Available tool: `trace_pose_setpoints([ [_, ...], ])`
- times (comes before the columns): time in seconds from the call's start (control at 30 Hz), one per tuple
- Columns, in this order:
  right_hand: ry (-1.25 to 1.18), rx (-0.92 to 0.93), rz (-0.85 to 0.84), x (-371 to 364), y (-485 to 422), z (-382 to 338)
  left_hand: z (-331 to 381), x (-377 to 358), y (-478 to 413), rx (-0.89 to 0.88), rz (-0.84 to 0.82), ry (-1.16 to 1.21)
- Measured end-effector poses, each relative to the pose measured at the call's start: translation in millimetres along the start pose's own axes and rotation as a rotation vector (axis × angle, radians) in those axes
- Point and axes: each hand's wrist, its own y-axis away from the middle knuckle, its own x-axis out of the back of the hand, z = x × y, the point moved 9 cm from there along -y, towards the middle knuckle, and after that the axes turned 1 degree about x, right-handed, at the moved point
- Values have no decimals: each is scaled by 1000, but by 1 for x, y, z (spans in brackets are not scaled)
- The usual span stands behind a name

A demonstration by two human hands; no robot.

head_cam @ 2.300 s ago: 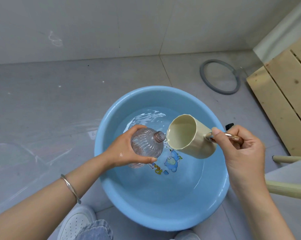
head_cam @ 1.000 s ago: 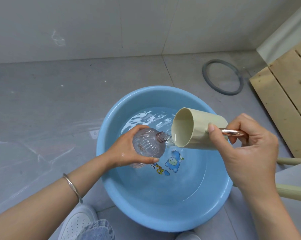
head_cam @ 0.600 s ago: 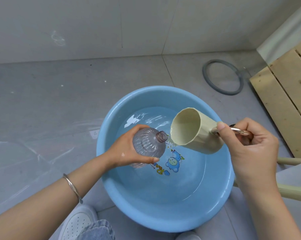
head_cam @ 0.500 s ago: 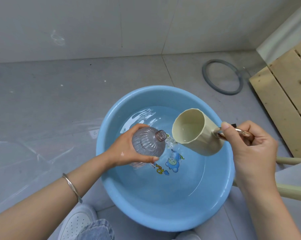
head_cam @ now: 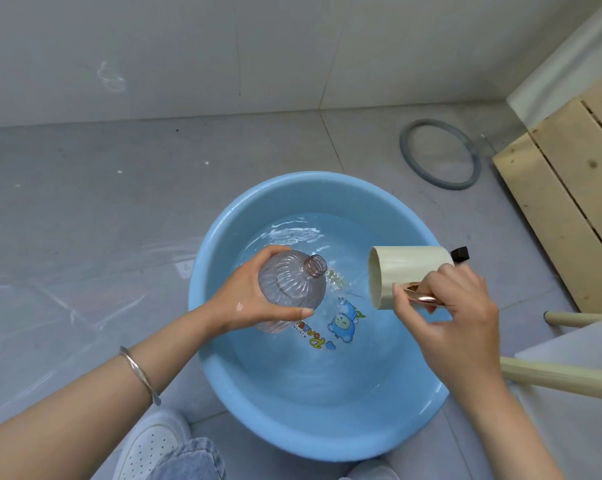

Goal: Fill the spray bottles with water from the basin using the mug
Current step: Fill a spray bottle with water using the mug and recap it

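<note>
A blue basin (head_cam: 223,368) holding shallow water sits on the grey floor in front of me. My left hand (head_cam: 244,299) grips a clear ribbed bottle (head_cam: 289,289) over the water, its uncapped neck tilted up and to the right. My right hand (head_cam: 455,306) holds a cream mug (head_cam: 403,268) by its shiny copper handle. The mug lies on its side, mouth facing left, a short gap to the right of the bottle neck. Water ripples and splashes between them.
A grey ring (head_cam: 441,154) lies on the floor behind the basin. A wooden pallet (head_cam: 569,188) stands at the right. A black cap (head_cam: 460,253) peeks out behind the mug. Pale wooden legs (head_cam: 552,375) cross the lower right. My white shoe (head_cam: 147,445) is near the basin's front.
The mug has pulled back right from the bottle neck and tipped fully sideways, turned so the handle faces me. The bottle stays held in the same place.
</note>
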Motion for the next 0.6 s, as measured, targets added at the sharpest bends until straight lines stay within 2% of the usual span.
trace_pose_setpoints([
  [0.23,271,318,16,-7,9,-20,1,1,0,8,4,2],
  [0.4,309,373,7,-19,21,-19,5,3,3,29,11,31],
  [0.47,211,215,3,-16,19,-5,11,7,4,41,32,59],
  [0.5,121,72,17,-10,18,6,17,10,6,42,43,78],
  [0.6,-319,-490,166,12,27,47,46,16,11,13,46,120],
])
